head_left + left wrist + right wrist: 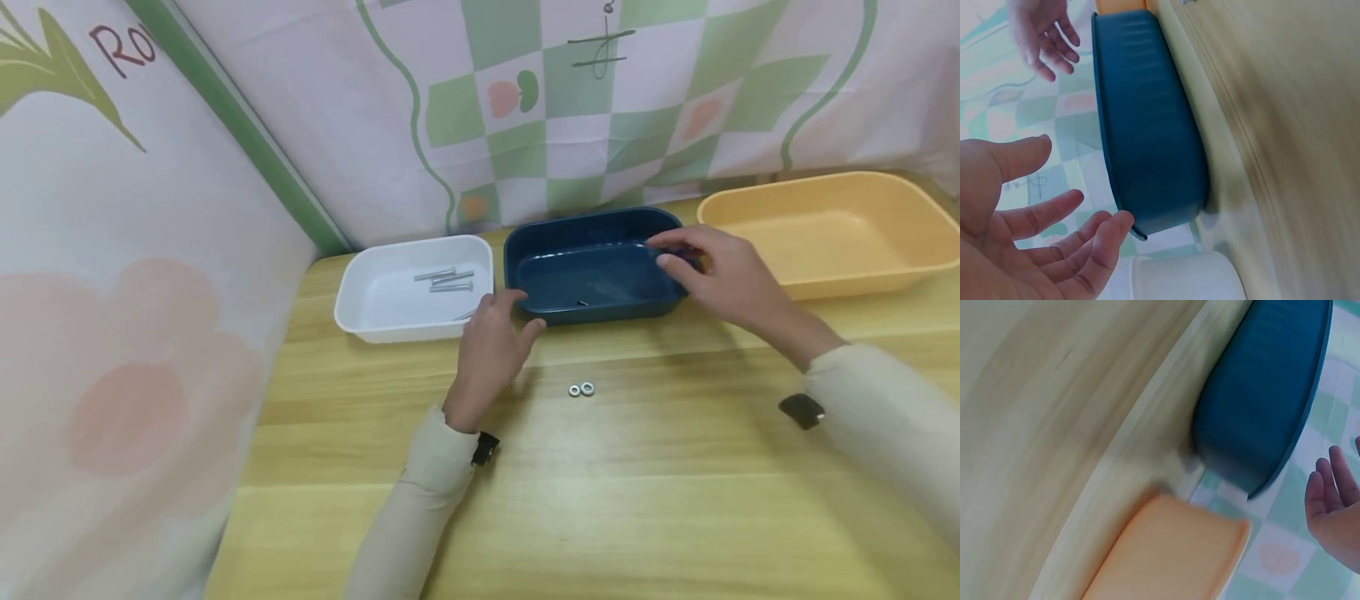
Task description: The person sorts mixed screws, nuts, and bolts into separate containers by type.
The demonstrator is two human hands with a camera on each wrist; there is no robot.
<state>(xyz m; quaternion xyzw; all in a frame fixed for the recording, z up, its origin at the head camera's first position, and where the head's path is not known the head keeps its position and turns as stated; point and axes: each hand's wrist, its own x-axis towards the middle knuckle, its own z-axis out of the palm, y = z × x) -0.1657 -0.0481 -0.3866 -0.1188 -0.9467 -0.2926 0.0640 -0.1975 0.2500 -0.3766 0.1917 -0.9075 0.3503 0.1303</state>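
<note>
A dark blue tray (600,314) stands between my hands, with a tiny dark piece (582,303) near its front wall. My left hand (491,342) is at the tray's front left corner, its fingers loosely spread; in the left wrist view the little fingertip overlaps the rim. Over the tray's right end is my right hand (723,275), fingers relaxed and thumb apart, and no object shows in it. Two small metal rings, which look like nuts (581,389), lie side by side on the wooden table (645,475) in front of the tray.
To the left stands a white tray (367,296) holding several silver bolts (452,287), partly covered by my left hand. A larger yellow tray (832,237) is on the right. Behind all three hangs a green checkered cloth (577,133).
</note>
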